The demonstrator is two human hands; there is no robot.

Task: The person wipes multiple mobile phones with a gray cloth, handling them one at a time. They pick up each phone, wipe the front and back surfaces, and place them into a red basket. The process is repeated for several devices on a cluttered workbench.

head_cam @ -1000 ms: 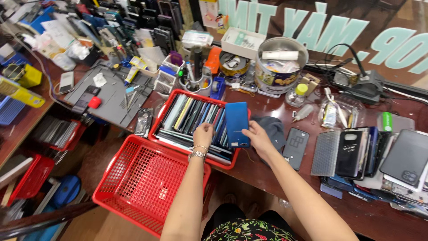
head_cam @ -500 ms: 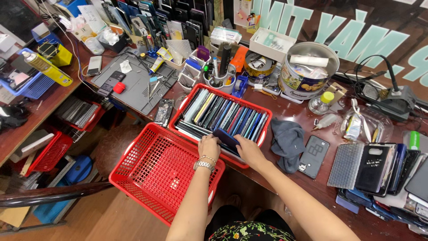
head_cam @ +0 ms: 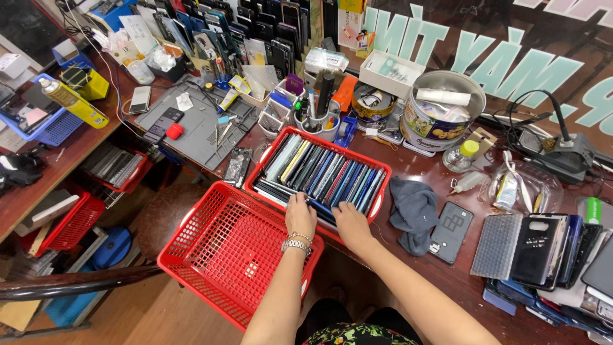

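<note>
My hands are both down at the near edge of the red tray [head_cam: 378, 167] of phones; the left hand [head_cam: 300, 217] lies palm-down with fingers curled over the near ends of the stacked phones [head_cam: 322, 176], and the right hand [head_cam: 351, 223] rests just beside it, fingers bent onto a dark blue phone [head_cam: 322, 207] lying across the near row; whether either hand truly grips a handset or only presses on it I cannot tell, since the fingertips are hidden among the phones; neither is spread wide.

The tray sits at the near edge of the desk [head_cam: 408, 268], its phones packed on edge in slanted rows; just near and left of it an empty red basket [head_cam: 233, 252] hangs out past the desk edge, over the floor.

My worry is that packing; the phones lean on one another, so pulling one out carelessly could topple its neighbours or scratch glass against glass; a slipped handset could drop past the basket to the floor; the basket itself looks poorly supported, and a nudge from my left forearm might tip it; to the right, a grey cloth [head_cam: 414, 211] and a dark phone [head_cam: 450, 231] lie near my right elbow, easy to sweep off.
</note>
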